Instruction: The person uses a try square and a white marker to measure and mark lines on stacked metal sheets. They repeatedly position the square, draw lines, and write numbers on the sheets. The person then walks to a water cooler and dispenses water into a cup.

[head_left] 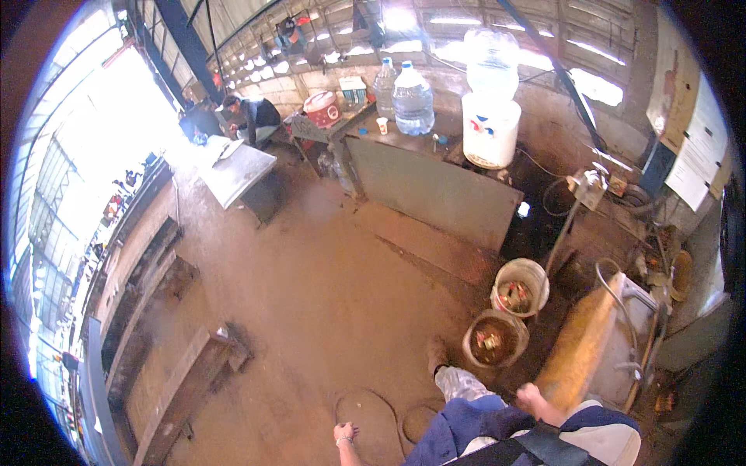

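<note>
My left hand (pixel 346 432), with a light band at the wrist, hangs low over the brown floor, its fingers curled in and nothing visible in them. A thin dark cable (pixel 367 391) lies looped on the floor close by. On the right, my right hand (pixel 531 397) is closed like a fist beside my blue clothing, with no object showing in it. It is nearest to a yellow-orange cylinder (pixel 579 342) lying on its side; whether they touch I cannot tell. One bare foot (pixel 437 357) is forward on the floor.
Two buckets (pixel 519 287) with litter in them stand ahead right. A metal-fronted bench (pixel 435 186) carries a white water dispenser (pixel 489 130) and large bottles (pixel 413 101). A person (pixel 255 118) crouches by a grey table (pixel 233 177). Heavy steel beams (pixel 183 388) lie left.
</note>
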The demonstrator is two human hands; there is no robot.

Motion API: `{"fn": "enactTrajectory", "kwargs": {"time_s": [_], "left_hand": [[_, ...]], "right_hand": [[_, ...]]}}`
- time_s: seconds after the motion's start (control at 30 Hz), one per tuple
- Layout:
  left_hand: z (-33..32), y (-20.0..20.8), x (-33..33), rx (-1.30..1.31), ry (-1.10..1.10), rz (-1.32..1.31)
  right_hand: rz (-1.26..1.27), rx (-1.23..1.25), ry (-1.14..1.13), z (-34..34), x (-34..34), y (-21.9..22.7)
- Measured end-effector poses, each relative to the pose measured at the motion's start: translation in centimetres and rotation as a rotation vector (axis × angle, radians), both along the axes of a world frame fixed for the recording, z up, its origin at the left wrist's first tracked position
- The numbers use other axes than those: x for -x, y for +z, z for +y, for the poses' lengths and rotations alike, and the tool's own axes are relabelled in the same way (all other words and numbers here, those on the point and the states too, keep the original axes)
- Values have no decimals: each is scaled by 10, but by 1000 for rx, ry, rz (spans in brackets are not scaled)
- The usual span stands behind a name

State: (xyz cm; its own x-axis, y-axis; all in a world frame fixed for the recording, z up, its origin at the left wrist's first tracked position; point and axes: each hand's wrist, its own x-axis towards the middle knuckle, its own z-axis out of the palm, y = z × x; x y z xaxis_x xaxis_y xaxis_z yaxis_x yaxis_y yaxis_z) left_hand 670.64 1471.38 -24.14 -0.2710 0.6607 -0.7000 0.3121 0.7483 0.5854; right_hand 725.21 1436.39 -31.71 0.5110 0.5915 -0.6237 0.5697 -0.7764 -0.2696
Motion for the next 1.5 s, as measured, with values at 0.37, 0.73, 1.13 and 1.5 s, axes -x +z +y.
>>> {"fn": "enactTrajectory", "kwargs": {"time_s": [0.37, 0.73, 1.13, 1.5], "left_hand": [[207, -33, -232, 395, -462, 191], [561, -50, -479, -258, -314, 419], [996, 32, -896, -758, -832, 312], [1087, -9, -1034, -614, -793, 248]], "right_hand": [[157, -160, -471, 335, -140, -1], [378, -573, -1053, 601, -348, 116], [462, -390, -1238, 814, -370, 170], [294, -300, -1562, 823, -344, 205]]}}
